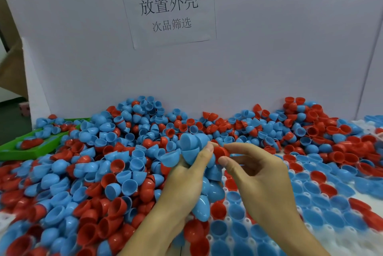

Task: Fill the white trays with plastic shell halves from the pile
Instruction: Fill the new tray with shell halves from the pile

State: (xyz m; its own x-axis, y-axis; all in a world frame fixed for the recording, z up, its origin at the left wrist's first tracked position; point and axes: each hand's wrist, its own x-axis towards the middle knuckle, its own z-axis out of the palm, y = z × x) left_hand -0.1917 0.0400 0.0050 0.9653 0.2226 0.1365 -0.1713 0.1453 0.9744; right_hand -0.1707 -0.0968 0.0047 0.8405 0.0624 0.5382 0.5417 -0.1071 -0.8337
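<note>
A big pile of red and blue plastic shell halves (116,164) covers the table from left to middle. My left hand (186,181) grips a bunch of blue shell halves (189,148), held above the pile's right edge. My right hand (255,175) pinches a red shell half (220,153) between thumb and forefinger, right beside the left hand's fingertips. A white tray (227,219) lies at the lower right; blue and red halves sit open side up in its holes, below both hands.
A green tray (12,155) with a few shells lies at the far left. A white board with a paper sign (167,7) stands behind the pile. More shells heap up at the back right (310,123). Another white tray edge (364,126) shows far right.
</note>
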